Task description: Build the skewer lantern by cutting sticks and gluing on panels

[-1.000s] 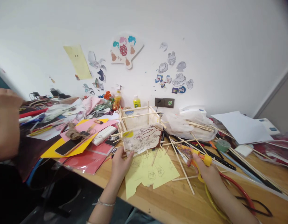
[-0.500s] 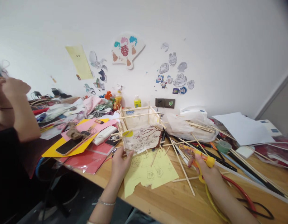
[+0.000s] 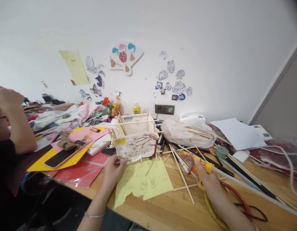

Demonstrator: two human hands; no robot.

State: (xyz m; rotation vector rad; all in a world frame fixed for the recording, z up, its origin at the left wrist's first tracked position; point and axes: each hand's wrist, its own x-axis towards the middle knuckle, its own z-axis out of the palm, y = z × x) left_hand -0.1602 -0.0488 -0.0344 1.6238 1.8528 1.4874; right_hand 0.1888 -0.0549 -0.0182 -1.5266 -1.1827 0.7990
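Low, left of centre, your left hand (image 3: pixel 112 171) has thumb and fingers pinched on the near left corner of the stick-and-paper box (image 3: pixel 136 146), which stands up and right of that grip, mid-picture. At lower right, your right hand (image 3: pixel 206 175) is wrapped around the yellow glue gun (image 3: pixel 194 158), its nozzle apart from the box.

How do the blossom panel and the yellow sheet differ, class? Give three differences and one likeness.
Pose: the blossom panel stands propped against the stick frame; the yellow sheet lies flat on the table.
Colour: the panel is whitish, the sheet yellow.
Drawing: the panel has a reddish-brown branch; the sheet shows only thin dark outlines.
Shared: both carry line drawings.
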